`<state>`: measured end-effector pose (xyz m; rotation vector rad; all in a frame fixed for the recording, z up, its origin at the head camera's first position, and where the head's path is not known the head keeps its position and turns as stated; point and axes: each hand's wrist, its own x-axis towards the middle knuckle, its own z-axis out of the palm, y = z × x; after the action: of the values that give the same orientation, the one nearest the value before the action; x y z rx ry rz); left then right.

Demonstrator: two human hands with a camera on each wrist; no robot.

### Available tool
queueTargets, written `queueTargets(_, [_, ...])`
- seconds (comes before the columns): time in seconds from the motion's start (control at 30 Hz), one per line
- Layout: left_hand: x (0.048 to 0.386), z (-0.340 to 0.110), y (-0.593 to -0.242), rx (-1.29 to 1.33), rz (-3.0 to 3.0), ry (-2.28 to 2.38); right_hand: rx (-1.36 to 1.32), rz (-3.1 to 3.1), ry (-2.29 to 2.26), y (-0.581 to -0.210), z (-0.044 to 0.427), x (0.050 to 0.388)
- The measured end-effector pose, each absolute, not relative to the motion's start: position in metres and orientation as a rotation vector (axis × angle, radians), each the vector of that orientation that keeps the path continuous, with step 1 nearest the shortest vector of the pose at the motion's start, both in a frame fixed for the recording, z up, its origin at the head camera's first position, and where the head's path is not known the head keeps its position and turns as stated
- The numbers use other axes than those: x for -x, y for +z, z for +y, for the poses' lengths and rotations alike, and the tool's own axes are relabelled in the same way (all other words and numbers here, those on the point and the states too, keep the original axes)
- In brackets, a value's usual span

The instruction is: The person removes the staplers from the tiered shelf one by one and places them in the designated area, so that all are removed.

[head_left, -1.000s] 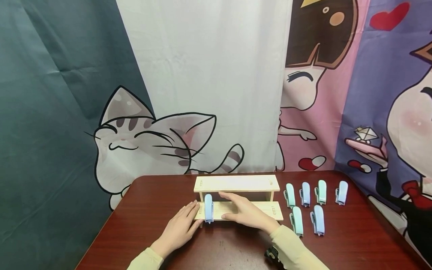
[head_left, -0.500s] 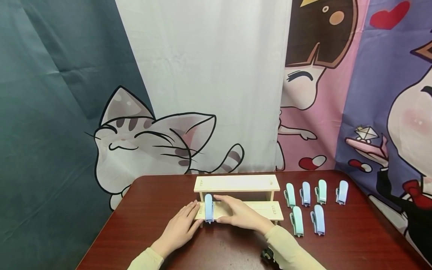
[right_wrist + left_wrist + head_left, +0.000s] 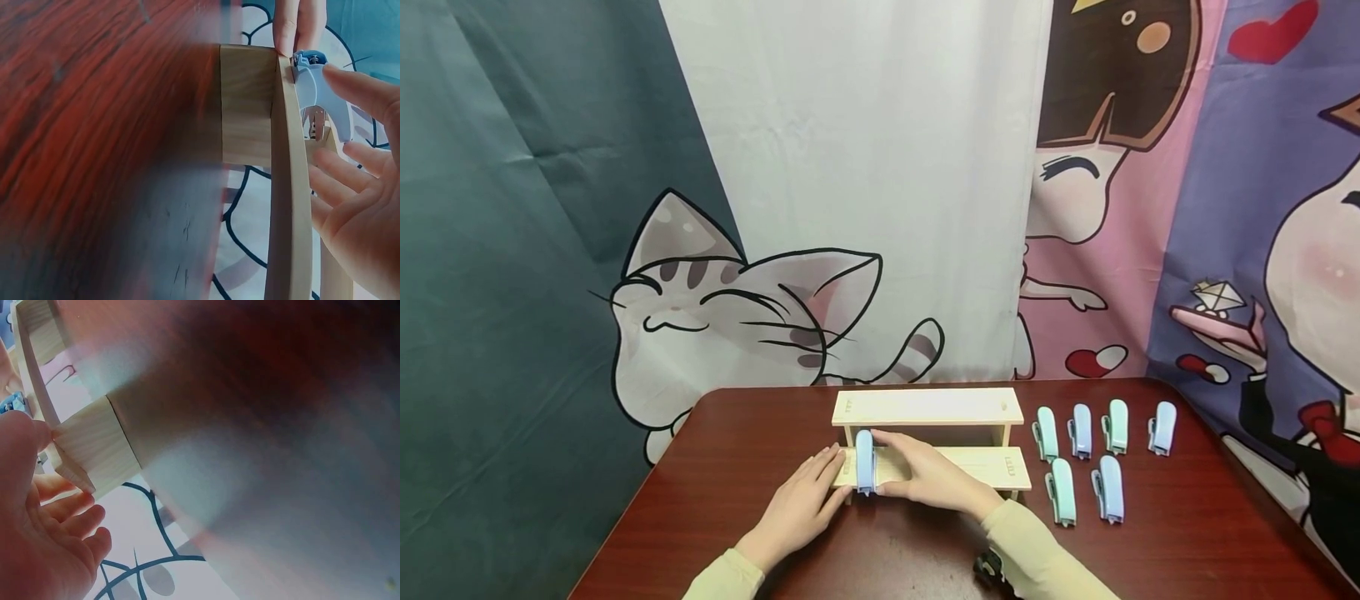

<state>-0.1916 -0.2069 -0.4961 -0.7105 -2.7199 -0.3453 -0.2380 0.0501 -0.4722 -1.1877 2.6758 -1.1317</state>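
Observation:
A pale wooden two-step rack (image 3: pixel 955 463) stands on the table. On the left part of its lower step sits a light blue stapler (image 3: pixel 865 463), set crosswise with its head over the front edge. My right hand (image 3: pixel 936 477) pinches this stapler lengthwise: in the right wrist view the thumb (image 3: pixel 356 87) touches the head, and the index finger is at the tail. My left hand (image 3: pixel 797 500) rests against the lower step's left end, fingers mostly straight. Its thumb touches the front edge in the left wrist view, with the other fingers (image 3: pixel 78 519) loosely bent past the board's end.
To the right of the rack, several staplers lie in two rows, among them a green stapler (image 3: pixel 1060 492) and a blue stapler (image 3: pixel 1108 489). The dark red table (image 3: pixel 715 467) ends at a printed curtain (image 3: pixel 880 167). A small black object (image 3: pixel 988 567) shows beside the right sleeve.
My right hand has moved left along the lower step, from apart to touching the stapler. The left hand has stayed at the rack's left end.

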Motion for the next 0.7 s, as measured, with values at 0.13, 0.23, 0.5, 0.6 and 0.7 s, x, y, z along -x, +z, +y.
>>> queueTargets(0.13, [0.191,-0.207,-0.495,0.712,-2.725,-0.353,1.178,2.667,-1.142,-0.472,0.046,0.239])
queueTargets(0.23, [0.191,-0.206,-0.494,0.712,-2.733,-0.359,1.172,2.664,-1.151,-0.472,0.042,0.240])
queueTargets(0.5, [0.191,-0.207,-0.494,0.712,-2.733,-0.366,1.160,2.654,-1.174,-0.470,0.033,0.241])
queueTargets(0.6, [0.191,-0.207,-0.494,0.710,-2.735,-0.367,1.148,2.645,-1.179,-0.469,0.029,0.241])
queueTargets(0.7, [0.191,-0.207,-0.494,0.712,-2.737,-0.373,1.131,2.639,-1.186,-0.470,0.027,0.241])
